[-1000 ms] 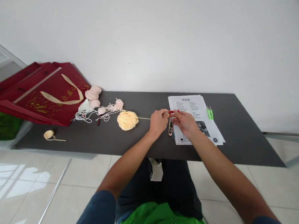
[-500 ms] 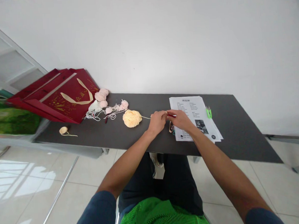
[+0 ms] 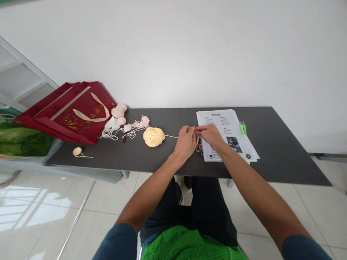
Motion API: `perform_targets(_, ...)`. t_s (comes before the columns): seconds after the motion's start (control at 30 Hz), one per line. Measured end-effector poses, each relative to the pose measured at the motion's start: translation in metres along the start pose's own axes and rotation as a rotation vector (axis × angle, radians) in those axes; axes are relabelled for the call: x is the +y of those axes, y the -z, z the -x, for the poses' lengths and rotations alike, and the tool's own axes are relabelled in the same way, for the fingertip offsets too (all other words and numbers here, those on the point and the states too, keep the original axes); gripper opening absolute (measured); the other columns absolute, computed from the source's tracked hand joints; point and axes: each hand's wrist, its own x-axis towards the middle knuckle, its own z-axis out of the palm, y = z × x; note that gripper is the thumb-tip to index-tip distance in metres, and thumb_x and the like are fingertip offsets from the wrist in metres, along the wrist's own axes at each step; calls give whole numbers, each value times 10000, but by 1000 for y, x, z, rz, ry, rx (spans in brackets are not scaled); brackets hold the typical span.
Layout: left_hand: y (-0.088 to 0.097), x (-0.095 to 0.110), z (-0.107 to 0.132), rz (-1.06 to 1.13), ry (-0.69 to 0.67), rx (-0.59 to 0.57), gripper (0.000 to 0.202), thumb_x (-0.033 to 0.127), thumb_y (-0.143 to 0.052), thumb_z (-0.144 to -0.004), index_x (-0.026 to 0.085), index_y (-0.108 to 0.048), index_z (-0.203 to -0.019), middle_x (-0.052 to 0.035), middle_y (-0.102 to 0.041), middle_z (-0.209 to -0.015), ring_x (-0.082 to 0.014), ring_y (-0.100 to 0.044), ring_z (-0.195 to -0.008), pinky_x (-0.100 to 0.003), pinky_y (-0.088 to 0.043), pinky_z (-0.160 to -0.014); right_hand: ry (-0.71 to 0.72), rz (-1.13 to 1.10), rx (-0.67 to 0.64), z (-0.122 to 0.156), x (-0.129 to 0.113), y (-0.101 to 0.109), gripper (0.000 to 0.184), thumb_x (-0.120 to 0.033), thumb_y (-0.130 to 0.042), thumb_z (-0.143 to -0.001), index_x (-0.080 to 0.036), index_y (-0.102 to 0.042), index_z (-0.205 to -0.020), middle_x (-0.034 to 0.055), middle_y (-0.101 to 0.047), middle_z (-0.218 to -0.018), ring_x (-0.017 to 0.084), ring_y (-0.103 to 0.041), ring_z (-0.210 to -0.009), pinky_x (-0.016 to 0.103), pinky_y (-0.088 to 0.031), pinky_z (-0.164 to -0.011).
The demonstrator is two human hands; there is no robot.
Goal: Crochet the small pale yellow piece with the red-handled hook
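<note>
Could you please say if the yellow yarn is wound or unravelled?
Mostly wound: the yellow yarn forms a ball, one strand reaching the left hand.

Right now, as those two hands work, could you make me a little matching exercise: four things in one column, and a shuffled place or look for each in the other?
Column one
1. Yellow yarn ball
2. Red bag
3. Green snips
4. Left hand

Column two
A. At the right edge of the printed sheets
B. Fingertips close to those of the right hand
C. Has a pale handle and gold markings
D. On the dark table, with a strand running from it toward a hand

Right pairs: 1-D, 2-C, 3-A, 4-B
</note>
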Motion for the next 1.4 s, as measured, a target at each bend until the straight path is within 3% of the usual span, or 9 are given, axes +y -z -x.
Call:
perform_targets(0.17,26,-7,-7,93,-53,-81,316,123,-485,-955,196,-783,-1033,-127,-747,-1127,-241,-679,-1113,-395,-517,-1048,-42,-24,16,-1,-2,3,245,-305,-697,-717,-178,-867,-840,35,-792,-706,197,-675,-683,316,-493,-681)
perform_targets(0.37,71,-25,-16,827,380,56,264,119,-614,-750,145,-807,-928,-106,-796,-952,-227,-755,-972,-448,-592,-983,-46,-46,45,-3,-4,6,203,-291,-702,-688,-188,-847,-786,34,-791,-720,191,-668,-701,313,-492,-696)
perform_targets(0.53,85,-38,-17,1106,469,68,365,25,-561,-590,108,-770,-877,-133,-779,-1044,-239,-758,-1032,-483,-617,-979,-25,-50,53,-6,0,5,173,-289,-686,-687,-194,-821,-737,27,-782,-714,186,-676,-717,308,-499,-719)
perform_targets(0.67,86,-54,-19,721,450,56,398,71,-536,-625,129,-759,-949,-126,-779,-1034,-247,-746,-1015,-507,-636,-914,-31,3,77,-9,5,8,199,-294,-662,-695,-191,-824,-750,34,-784,-715,189,-679,-710,310,-497,-701)
perform_targets(0.8,111,-79,-26,491,390,95,417,70,-605,-612,171,-803,-965,-100,-779,-1106,-268,-686,-1132,-500,-487,-1146,-36,116,76,-10,9,20,202,-283,-678,-684,-204,-844,-768,26,-776,-685,193,-669,-691,316,-468,-672)
perform_targets(0.93,137,-102,-24,-109,214,-230,502,162,-742,-616,200,-797,-1113,-118,-751,-1273,-331,-658,-1229,-455,-440,-1168,-18,220,35,-11,10,25,200,-260,-675,-703,-213,-854,-780,21,-792,-708,202,-695,-729,318,-469,-690)
perform_targets(1.03,138,-110,-13,-169,244,-300,632,187,-842,-496,217,-793,-1126,-126,-769,-1213,-364,-691,-1133,-431,-510,-1064,0,294,8,-12,10,22,233,-243,-648,-735,-217,-860,-828,26,-815,-756,208,-718,-754,316,-488,-705)
perform_targets(1.23,150,-113,8,-199,288,-161,576,130,-602,-616,166,-772,-1166,-119,-792,-1114,-332,-710,-1038,-410,-518,-1009,92,545,-46,-12,8,13,226,-198,-642,-750,-227,-851,-830,70,-833,-903,283,-695,-987,399,-466,-910)
perform_targets(1.4,161,-109,9,150,386,-86,632,145,-535,-546,168,-796,-1122,-55,-791,-1010,-225,-676,-789,-313,-551,-743,126,715,-67,-13,11,2,234,-182,-604,-799,-208,-834,-828,138,-791,-1018,361,-578,-1150,489,-395,-969)
